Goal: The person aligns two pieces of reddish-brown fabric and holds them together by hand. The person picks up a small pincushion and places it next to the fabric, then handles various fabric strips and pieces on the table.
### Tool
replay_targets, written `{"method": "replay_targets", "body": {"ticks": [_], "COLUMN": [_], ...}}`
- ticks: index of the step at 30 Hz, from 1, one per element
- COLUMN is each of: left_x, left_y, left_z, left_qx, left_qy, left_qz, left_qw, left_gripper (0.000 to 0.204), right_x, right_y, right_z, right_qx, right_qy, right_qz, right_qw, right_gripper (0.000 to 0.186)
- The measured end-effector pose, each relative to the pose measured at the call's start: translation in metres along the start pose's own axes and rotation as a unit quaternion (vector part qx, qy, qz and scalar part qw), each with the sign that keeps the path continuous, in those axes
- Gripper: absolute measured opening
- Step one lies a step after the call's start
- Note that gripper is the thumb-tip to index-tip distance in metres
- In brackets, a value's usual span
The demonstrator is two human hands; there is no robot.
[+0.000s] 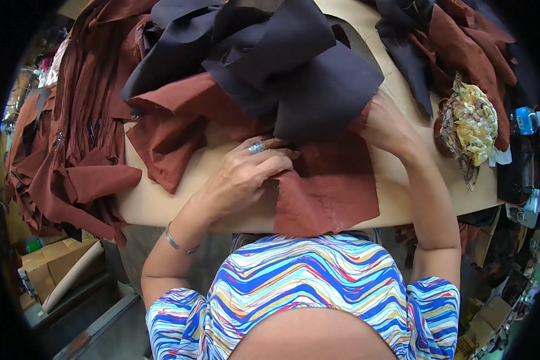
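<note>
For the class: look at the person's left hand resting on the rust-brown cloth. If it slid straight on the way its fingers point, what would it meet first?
The left hand points right and slightly away; it would probably first meet the dark purple fabric overlapping the rust-brown cloth, though depth is unclear.

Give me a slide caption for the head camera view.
Left hand presses flat on a rust-brown fabric piece while the right hand reaches under dark purple fabric.

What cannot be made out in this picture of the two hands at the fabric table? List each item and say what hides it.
Head view:
- Right hand: fingertips hidden under the dark purple fabric.
- Left hand: palm hidden, pressed flat on the rust-brown fabric piece.
- Table: far part buried beneath the cloth piles.
- Blue-capped container: too small and bent by the rim to identify.
</note>
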State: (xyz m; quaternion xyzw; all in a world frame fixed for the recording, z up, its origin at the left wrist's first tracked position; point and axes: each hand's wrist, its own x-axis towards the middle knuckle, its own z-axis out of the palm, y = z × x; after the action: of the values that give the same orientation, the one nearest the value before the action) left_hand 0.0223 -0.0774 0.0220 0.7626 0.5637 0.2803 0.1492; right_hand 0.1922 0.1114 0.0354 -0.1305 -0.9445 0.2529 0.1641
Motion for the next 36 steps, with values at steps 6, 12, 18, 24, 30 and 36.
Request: {"method": "replay_targets", "body": {"ticks": [6, 12, 18, 24, 30, 36], "left_x": [-0.001, 0.010, 0.050, 0.109, 0.096, 0.080], "left_y": [0.000, 0.011, 0.008, -0.048, -0.076, -0.084], "left_z": [0.001, 0.003, -0.013, 0.006, 0.010, 0.015], "left_qx": [0.079, 0.063, -0.165, 0.199, 0.261, 0.291], "left_qy": [0.014, -0.045, -0.076, 0.016, 0.066, 0.093], "left_qz": [0.002, 0.031, 0.053, 0.047, -0.111, -0.050], "left_qw": [0.997, 0.996, 0.982, 0.979, 0.957, 0.951], "left_gripper": [0.033, 0.028, 0.025, 0.029, 0.037, 0.050], "right_x": [-0.049, -0.034, -0.027, -0.032, -0.032, -0.006], "right_y": [0.011, -0.013, 0.011, 0.007, 0.013, 0.038], "right_z": [-0.007, 0.024, 0.025, 0.037, 0.035, 0.026], "right_qx": [0.284, 0.215, 0.260, 0.173, 0.147, 0.017], "right_qy": [0.048, 0.284, 0.323, 0.308, 0.297, 0.265], "right_qz": [0.179, 0.145, 0.181, 0.187, 0.168, 0.184], "right_qw": [0.941, 0.923, 0.892, 0.917, 0.928, 0.946], "right_gripper": [0.027, 0.031, 0.047, 0.066, 0.063, 0.057]}}
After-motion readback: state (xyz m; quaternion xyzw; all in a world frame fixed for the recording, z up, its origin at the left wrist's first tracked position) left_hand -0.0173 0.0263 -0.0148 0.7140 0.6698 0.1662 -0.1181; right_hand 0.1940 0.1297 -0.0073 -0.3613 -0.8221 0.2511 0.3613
